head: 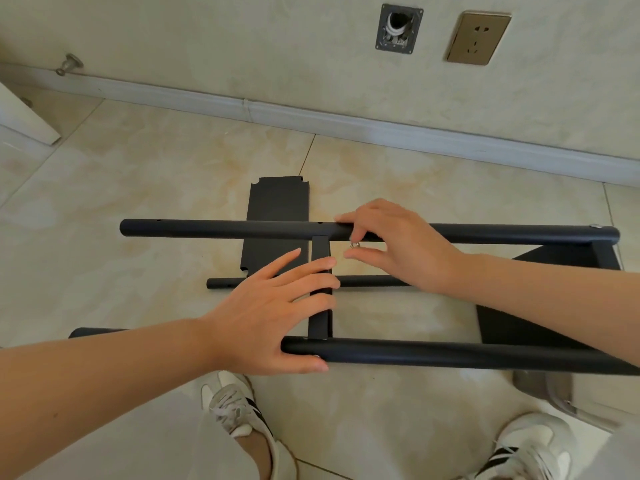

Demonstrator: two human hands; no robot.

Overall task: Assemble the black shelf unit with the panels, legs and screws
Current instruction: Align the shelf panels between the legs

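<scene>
Right fingers [372, 253] pinching screw [354, 244], just beside far leg [225, 229]

legs [225, 229]: black, smooth, matt tube
panel [277, 206]: black, matt, flat
screw [354, 245]: shiny metal
floor [156, 174]: glossy tile

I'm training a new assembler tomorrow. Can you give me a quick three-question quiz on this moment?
1. True or false: the left hand presses flat on the upright panel.
2. Where is the screw, pinched by the right hand, relative to the far leg? A. just on its near side B. beyond it C. resting on top
3. Fill in: the loose panel lies flat on the ____.
Key: 1 true; 2 A; 3 floor.
</scene>
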